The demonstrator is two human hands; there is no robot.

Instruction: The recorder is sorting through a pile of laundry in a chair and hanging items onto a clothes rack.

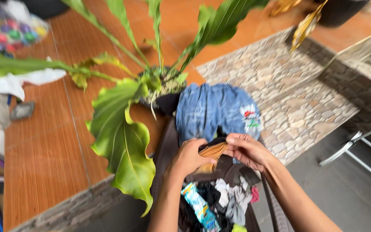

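- Head view: your left hand point(188, 157) and right hand point(246, 150) meet at centre-bottom of the frame, both pinched closed on a small tan and black cloth piece point(212, 151), each grip taking one side of its top edge.
- The cloth piece looks light, thin and floppy, and it sags between your hands; judged from that, it needs no force, only a hold on the edges or corners so it does not bunch up.
- It sits just below a blue denim garment point(217, 111) that lies over the counter edge. The denim looks heavier and stiffer, and will likely slide little on stone.
- Directly under your hands is an open dark bag point(232, 172) full of mixed soft clothes point(226, 199), with a patterned light-blue piece at its left.
- Just upper left of the denim stands a potted plant point(162, 88) in a dark pot, its big leaf point(123, 141) hanging close by your left wrist.
- The counter is orange wood-look tile point(44, 150) on the left and rough pebbled stone point(288, 86) on the right.
- At lower right is grey floor with a white metal frame point(357, 146). White cloth and a bag of coloured balls lie at upper left.
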